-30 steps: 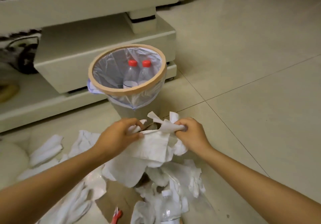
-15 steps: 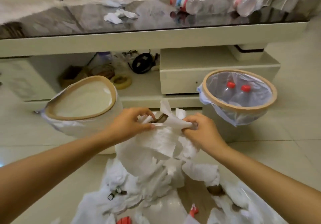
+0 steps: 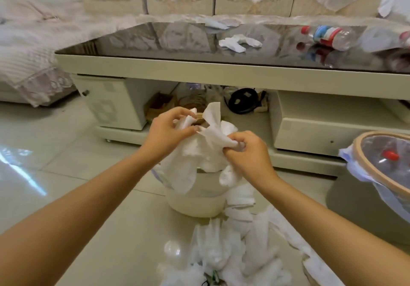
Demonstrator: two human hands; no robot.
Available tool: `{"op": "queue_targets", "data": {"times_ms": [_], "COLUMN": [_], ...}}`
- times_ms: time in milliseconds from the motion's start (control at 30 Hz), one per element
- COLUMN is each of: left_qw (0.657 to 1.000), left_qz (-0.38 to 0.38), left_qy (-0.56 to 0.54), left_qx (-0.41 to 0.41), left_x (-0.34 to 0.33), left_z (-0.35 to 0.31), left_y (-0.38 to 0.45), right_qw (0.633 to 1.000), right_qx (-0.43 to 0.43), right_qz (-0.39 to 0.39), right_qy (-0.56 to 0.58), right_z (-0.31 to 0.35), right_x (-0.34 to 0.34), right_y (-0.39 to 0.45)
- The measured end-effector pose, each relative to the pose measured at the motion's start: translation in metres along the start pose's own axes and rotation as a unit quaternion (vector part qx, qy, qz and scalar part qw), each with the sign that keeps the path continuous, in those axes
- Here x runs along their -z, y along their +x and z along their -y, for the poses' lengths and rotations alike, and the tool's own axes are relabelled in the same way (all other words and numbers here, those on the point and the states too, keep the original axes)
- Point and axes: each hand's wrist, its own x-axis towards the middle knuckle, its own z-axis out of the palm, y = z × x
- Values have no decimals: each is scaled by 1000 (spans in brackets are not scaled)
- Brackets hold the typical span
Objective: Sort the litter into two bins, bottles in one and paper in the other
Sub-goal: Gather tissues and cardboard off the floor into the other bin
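- Both hands up at frame centre, over the cream bin (image 3: 195, 199), which is mostly hidden behind the wad.
- Left hand (image 3: 165, 133) pinches the paper bundle (image 3: 199, 152) at its 10 o'clock side; fingers curled tight.
- Right hand (image 3: 246, 152) clenched on the bundle's 3 o'clock edge; paper hangs down btwn the wrists.
- Lined bin (image 3: 363, 152) at 3 o'clock of frame, red-capped bottles inside.
- More paper litter (image 3: 235, 248) on floor at 6 o'clock.
- Coffee table (image 3: 177, 68) at 12 o'clock: crumpled paper (image 3: 237, 42) and a bottle (image 3: 328, 35) lying on top.
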Motion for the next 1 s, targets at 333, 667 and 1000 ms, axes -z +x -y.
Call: {"op": "queue_targets", "data": {"times_ms": [333, 667, 1000], "left_qw": [992, 976, 1000], "left_qz": [87, 33, -10], "left_qy": [12, 201, 11], "left_qx": [85, 78, 28], "left_x": [-22, -26, -40], "left_z": [70, 109, 78], "left_y": [47, 42, 18], "right_qw": [992, 976, 960], "right_qx": [-32, -46, 69], "right_qz": [6, 98, 81], "right_qy": [-120, -187, -259], "right_z": [-3, -28, -32], "right_x": [-61, -77, -60], "right_y": [64, 65, 21]}}
